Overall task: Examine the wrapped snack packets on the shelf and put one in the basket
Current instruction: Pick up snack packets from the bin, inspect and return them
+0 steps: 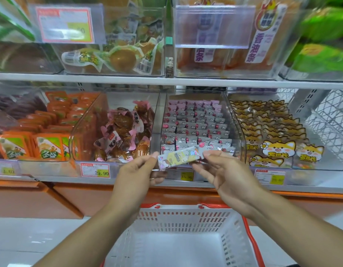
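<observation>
A shopper is holding a wrapped snack packet point(179, 156) up before a store shelf point(128, 79).

The left hand point(137, 175) is pinching the packet's left end and the right hand point(222, 172) its right end, fingers curled, at the front edge of a clear bin point(197, 120) of similar packets. A white basket point(186, 218) with red handles is sitting below the hands.

You hold one small pastel snack packet point(179, 156) level by its two ends, in front of the shelf point(128, 181). Your white basket point(186, 218), with its red handles, sits directly below it.
</observation>
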`<state>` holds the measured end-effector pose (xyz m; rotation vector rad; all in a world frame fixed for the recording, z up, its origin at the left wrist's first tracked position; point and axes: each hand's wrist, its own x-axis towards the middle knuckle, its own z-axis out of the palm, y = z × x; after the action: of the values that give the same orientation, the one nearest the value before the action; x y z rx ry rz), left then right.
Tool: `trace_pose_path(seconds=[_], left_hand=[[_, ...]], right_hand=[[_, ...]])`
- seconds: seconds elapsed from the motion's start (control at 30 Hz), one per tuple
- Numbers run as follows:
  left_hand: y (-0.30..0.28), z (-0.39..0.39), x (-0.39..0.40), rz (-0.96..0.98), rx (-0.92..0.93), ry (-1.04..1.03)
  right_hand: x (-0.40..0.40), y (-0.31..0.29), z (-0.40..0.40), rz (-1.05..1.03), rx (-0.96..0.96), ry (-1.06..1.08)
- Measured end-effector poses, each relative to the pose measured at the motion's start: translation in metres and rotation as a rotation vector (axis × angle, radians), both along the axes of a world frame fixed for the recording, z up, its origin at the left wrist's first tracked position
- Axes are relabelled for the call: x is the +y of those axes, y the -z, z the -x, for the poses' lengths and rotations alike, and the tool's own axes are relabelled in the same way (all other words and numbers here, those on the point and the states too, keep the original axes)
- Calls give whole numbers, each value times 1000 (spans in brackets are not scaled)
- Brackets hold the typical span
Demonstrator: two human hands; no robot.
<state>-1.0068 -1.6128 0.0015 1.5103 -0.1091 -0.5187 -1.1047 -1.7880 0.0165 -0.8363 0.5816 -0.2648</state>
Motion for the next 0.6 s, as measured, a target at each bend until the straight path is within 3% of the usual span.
trace_pose_path(seconds=[0.13, 0.37, 0.5, 0.6], left_hand=[[-4, 1, -3, 68, 101, -35], [-3, -2, -4, 87, 66, -22], [-2, -1, 1, 96, -56, 43], [-6, 0, 5, -13, -308, 145]], right_hand=[[3, -2, 3, 96, -2, -83], [3, -5, 6, 298, -8, -183], [2, -2, 5, 319, 20, -127], [0, 0, 1, 308, 20, -103]])
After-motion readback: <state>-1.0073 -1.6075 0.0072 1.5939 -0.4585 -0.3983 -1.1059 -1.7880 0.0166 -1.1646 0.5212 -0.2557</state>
